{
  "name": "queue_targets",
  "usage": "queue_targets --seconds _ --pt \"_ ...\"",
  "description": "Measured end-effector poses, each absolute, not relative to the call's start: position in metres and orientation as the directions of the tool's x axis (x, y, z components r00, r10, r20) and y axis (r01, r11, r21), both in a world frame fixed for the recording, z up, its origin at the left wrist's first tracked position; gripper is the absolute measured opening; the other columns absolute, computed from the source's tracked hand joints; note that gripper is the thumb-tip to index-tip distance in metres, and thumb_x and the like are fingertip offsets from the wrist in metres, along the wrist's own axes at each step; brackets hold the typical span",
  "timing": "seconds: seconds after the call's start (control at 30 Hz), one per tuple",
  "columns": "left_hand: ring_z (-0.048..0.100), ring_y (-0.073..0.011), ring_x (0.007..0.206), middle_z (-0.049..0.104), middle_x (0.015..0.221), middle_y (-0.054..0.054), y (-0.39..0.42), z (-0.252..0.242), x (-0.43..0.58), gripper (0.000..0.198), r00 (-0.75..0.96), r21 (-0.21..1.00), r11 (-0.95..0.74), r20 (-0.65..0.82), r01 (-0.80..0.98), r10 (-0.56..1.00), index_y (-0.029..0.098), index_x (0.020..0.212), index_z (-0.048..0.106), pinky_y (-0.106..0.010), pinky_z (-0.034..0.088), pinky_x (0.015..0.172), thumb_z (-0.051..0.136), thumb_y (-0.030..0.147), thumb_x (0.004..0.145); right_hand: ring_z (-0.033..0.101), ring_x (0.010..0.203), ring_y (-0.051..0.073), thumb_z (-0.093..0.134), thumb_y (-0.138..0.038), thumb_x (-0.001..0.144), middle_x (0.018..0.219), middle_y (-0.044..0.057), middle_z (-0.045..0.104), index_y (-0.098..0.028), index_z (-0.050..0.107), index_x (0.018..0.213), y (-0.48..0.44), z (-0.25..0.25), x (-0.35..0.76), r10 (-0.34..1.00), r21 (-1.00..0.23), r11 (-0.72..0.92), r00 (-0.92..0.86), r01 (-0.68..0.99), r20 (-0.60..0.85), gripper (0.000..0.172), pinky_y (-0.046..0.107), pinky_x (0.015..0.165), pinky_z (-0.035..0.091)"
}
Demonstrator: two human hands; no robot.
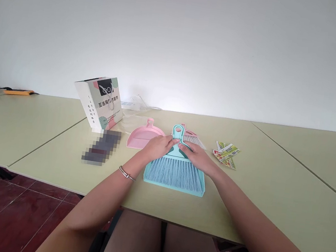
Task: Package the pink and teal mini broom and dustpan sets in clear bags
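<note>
A turquoise hand brush (176, 173) lies in a matching dustpan (173, 189), its pale blue bristles facing me and both handles pointing away. My left hand (160, 146) grips the set from the left, thumb on top near the base of the handle. From the right, my right hand (197, 155) grips it the same way; the fingertips of both hands are partly hidden around the edges. Just beyond the left hand sits a pink dustpan (144, 137). A pink hand brush (194, 139) with whitish bristles lies behind the turquoise set, partly covered by it.
On the left stands a printed paper bag (104, 104), with a blurred dark object (101, 147) in front and clear plastic wrapping (131, 116) behind. Several green-and-white packets (226, 153) lie to the right. An orange strapped object (18, 92) is far left. A wall closes off the back.
</note>
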State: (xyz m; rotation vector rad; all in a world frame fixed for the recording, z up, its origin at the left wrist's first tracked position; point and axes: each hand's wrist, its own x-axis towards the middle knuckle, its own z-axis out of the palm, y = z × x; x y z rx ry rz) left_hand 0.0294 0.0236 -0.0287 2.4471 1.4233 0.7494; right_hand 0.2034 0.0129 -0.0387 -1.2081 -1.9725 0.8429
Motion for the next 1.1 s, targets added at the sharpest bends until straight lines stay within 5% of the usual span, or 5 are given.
queue_targets --seconds 0.4,0.63,0.8,0.93,1.1 --pt "0.046 -0.0158 0.056 0.05 0.056 0.0 0.033 -0.032 0.026 0.048 0.381 0.562 -0.474 0.282 0.678 0.88 0.019 0.063 0.052 -0.027 0.03 0.056 0.034 0.056 0.088 0.059 0.082 0.021 0.046 -0.055 0.081 0.086 0.003 0.066 -0.019 0.064 0.088 0.019 -0.04 0.201 0.936 -0.853 0.281 -0.323 0.439 0.142 0.041 0.034 0.076 0.045" --pt "0.056 -0.0237 0.102 0.063 0.111 -0.006 0.032 -0.036 0.017 0.048 0.498 0.893 -0.267 0.056 0.362 0.866 0.022 0.114 0.059 -0.032 0.041 0.083 0.052 0.055 0.08 0.061 0.1 0.026 0.054 -0.055 0.078 0.109 0.006 0.067 -0.022 0.068 0.102 0.026 -0.043 0.224 0.992 -0.934 0.076 -0.123 0.349 0.034 0.044 0.037 0.086 0.046" --pt "0.056 -0.0267 0.103 0.064 0.11 -0.009 0.03 -0.041 0.019 0.053 0.421 0.967 -0.108 0.001 0.231 0.907 0.02 0.116 0.06 -0.037 0.042 0.086 0.058 0.055 0.076 0.061 0.101 0.024 0.052 -0.057 0.078 0.113 0.007 0.065 -0.022 0.066 0.101 0.037 -0.042 0.237 0.997 -0.96 0.071 -0.057 0.269 0.058 0.044 0.036 0.087 0.046" --pt "0.058 -0.0244 0.095 0.067 0.1 -0.007 0.031 -0.042 0.019 0.047 0.301 0.989 -0.067 0.023 0.134 0.953 0.019 0.109 0.063 -0.035 0.043 0.083 0.06 0.053 0.075 0.058 0.099 0.025 0.047 -0.048 0.083 0.107 0.012 0.063 -0.017 0.061 0.102 0.055 -0.047 0.282 0.91 -0.875 0.048 0.341 0.481 0.237 0.04 0.04 0.089 0.043" --pt "0.058 -0.0228 0.091 0.068 0.093 -0.006 0.033 -0.042 0.018 0.044 0.211 0.991 -0.109 0.089 0.084 0.974 0.018 0.104 0.065 -0.034 0.043 0.081 0.06 0.051 0.076 0.035 0.123 0.039 0.057 -0.048 0.076 0.127 0.025 0.045 -0.011 0.052 0.116 0.069 -0.073 0.347 0.764 -0.64 -0.372 0.614 0.672 0.2 0.055 0.05 0.097 0.029"
